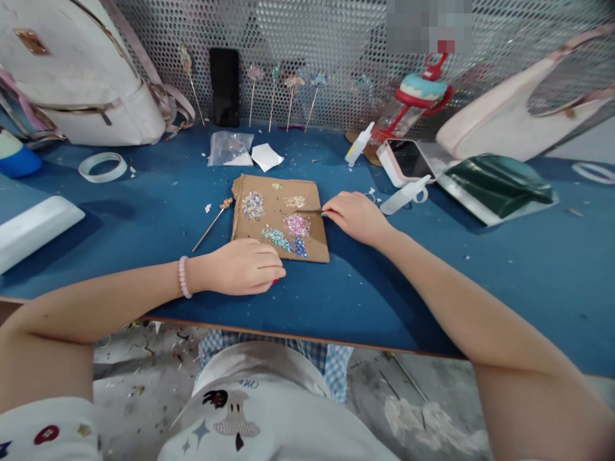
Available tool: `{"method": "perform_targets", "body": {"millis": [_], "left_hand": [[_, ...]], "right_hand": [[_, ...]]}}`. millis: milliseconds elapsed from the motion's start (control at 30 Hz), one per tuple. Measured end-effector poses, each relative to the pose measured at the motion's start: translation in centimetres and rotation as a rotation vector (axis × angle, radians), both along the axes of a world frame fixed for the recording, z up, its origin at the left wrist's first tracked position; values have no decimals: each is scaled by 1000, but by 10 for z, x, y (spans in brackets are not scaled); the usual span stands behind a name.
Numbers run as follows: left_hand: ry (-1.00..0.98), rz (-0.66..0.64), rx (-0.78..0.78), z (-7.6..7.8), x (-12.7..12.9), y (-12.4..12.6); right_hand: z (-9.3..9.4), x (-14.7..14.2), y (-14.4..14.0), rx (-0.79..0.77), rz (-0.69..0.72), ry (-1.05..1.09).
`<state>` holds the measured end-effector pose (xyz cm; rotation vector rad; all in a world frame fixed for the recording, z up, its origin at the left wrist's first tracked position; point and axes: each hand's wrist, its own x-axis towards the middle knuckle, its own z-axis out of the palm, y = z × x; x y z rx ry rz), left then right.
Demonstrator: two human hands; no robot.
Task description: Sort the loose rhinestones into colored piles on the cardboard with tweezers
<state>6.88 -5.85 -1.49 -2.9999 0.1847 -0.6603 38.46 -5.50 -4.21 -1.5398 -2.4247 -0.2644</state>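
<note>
Our right hand [356, 216] has its grip pinched on a thin tweezer-like tool [311, 212], the tip lying over the cardboard sheet [269, 221] just beside the pink bead pile [296, 225]. Our left hand [245, 266] is curled into a loose fist with the fingers pressed together, resting on the table [144, 211] at the near-left corner of the cardboard; we cannot tell whether it holds anything. The cardboard sits near the middle of the table, slightly toward the near edge, and carries several small heaps of beads: a silvery pile [252, 205], a golden pile [295, 202], a teal pile [275, 236] and a blue pile [299, 247].

The heaps lie close together, so we judge a careless sweep of the tool or a nudge from the left hand could mix the colours or scatter beads off the sheet. A decorated pin [214, 223] lies just left of the cardboard and could be knocked by the left hand.

To the right, a phone [406, 160] and a glue bottle [402, 197] crowd the wrist's far side. The near edge has open room, as does the left stretch toward the tape roll [102, 166].
</note>
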Motion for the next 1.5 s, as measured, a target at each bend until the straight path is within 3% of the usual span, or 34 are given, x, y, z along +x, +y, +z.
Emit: {"method": "perform_targets", "body": {"millis": [367, 600, 833, 1500], "left_hand": [[117, 46, -18, -7, -2, 2], [72, 11, -24, -7, 0, 1], [48, -9, -101, -8, 0, -2], [129, 16, -100, -12, 0, -2]], "right_hand": [[-2, 0, 10, -5, 28, 123], [-1, -5, 14, 32, 88, 317], [2, -20, 24, -52, 86, 377], [27, -41, 53, -154, 47, 167]]}}
